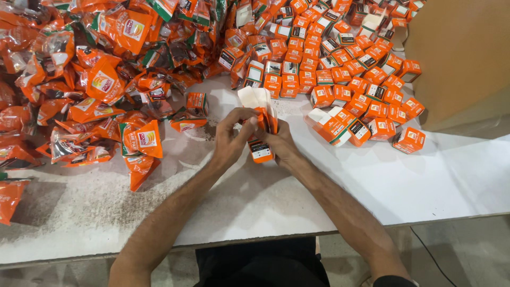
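My left hand [232, 137] and my right hand [282, 144] meet over the middle of the white table [372, 186]. Together they hold a small orange carton [260, 151] with its white top flaps [256, 98] standing open. My left fingers press an orange pouch into the carton's mouth; most of the pouch is hidden by the fingers. My right hand wraps the carton's side from behind.
A heap of orange foil pouches [95, 79] covers the table's left. Several closed orange cartons [345, 69] lie piled at the back right, one [409, 140] nearest the brown cardboard box [467, 64]. The table's front edge runs along the bottom, with grey floor beyond.
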Demonstrator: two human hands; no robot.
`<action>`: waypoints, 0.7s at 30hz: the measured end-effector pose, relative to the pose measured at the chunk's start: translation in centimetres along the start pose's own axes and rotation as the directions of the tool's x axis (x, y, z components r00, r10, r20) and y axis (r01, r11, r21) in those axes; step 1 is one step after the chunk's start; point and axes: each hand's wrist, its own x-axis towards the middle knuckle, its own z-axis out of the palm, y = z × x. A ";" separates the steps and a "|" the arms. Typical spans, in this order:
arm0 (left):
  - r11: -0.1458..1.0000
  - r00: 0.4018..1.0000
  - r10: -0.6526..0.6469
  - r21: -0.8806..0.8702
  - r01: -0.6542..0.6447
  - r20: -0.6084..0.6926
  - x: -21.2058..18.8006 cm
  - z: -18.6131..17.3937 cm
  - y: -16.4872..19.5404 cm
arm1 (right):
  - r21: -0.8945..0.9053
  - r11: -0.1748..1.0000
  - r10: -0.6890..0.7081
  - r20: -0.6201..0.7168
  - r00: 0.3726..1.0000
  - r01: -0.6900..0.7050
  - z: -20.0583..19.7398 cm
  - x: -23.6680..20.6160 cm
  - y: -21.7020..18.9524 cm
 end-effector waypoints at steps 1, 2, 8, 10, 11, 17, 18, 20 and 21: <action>0.998 1.000 0.015 0.066 -0.015 -0.004 0.2 0.0 0.0 | 0.017 0.999 0.045 0.001 0.999 -0.045 -0.2 0.2 0.2; 0.997 0.997 -0.073 0.012 0.073 -0.007 0.5 -0.1 0.0 | 0.043 0.996 0.076 0.006 0.997 -0.076 -0.4 0.4 0.2; 0.952 0.959 -0.283 -0.121 0.282 0.011 0.9 -1.1 0.2 | 0.122 0.988 0.069 0.172 0.983 -0.090 -1.2 0.5 -1.0; 0.955 0.957 -0.286 -0.099 0.280 -0.045 1.0 -1.4 0.0 | 0.112 0.990 0.056 0.207 0.977 -0.081 -1.2 0.3 -1.6; 0.944 0.948 -0.307 -0.152 0.292 -0.085 1.1 -1.5 -0.2 | 0.085 0.994 0.050 0.205 0.978 -0.068 -1.1 0.3 -1.8; 0.946 0.956 -0.273 -0.209 0.246 -0.109 0.8 -1.5 -1.2 | 0.085 0.992 0.077 0.132 0.988 -0.089 -0.6 0.4 -1.8; 0.952 0.959 -0.264 -0.189 0.242 -0.102 0.6 -1.3 -1.2 | 0.102 0.990 0.084 0.108 0.991 -0.095 -0.7 0.4 -1.8; 0.955 0.960 -0.261 -0.171 0.242 -0.099 0.2 -0.7 -1.2 | 0.153 0.984 0.086 0.069 0.994 -0.096 -0.8 0.3 -1.5; 0.955 0.960 -0.263 -0.167 0.245 -0.098 0.1 -0.4 -1.1 | 0.193 0.978 0.076 0.053 0.996 -0.085 -0.7 0.3 -1.3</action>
